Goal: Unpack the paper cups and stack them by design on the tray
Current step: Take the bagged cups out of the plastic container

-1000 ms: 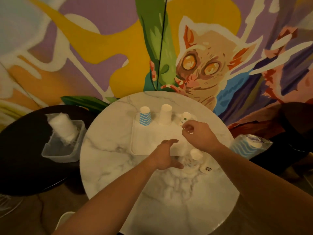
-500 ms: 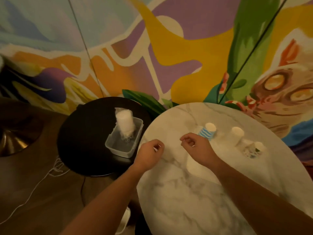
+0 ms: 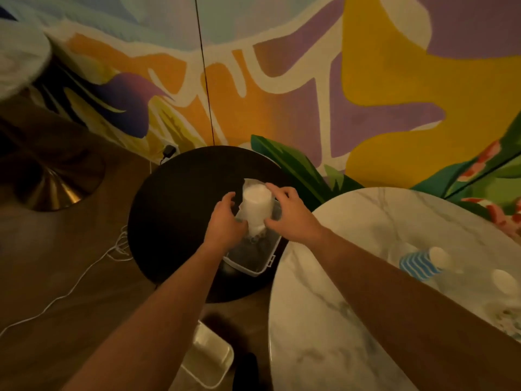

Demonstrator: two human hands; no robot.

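Note:
A plastic-wrapped pack of white paper cups point(image 3: 256, 207) stands upright in a clear plastic bin point(image 3: 255, 265) on a black round side table point(image 3: 174, 210). My left hand point(image 3: 224, 222) curls round the pack's left side. From the right, my right hand point(image 3: 291, 218) grips it with fingers over the top and thumb low down. On the marble table point(image 3: 338, 306) at the right edge lie a blue-striped cup stack point(image 3: 417, 265) and a white cup point(image 3: 504, 280). The tray under them is washed out and hard to make out.
A white rectangular tray point(image 3: 210, 359) sits low between the two tables. A white cable point(image 3: 84, 277) trails over the wooden floor on the left. A brass table base point(image 3: 56, 190) stands at far left. The painted wall is close behind the black table.
My view has swung left from the marble table to the black side table. Both hands left the tray area and now close round the wrapped cup pack in the bin.

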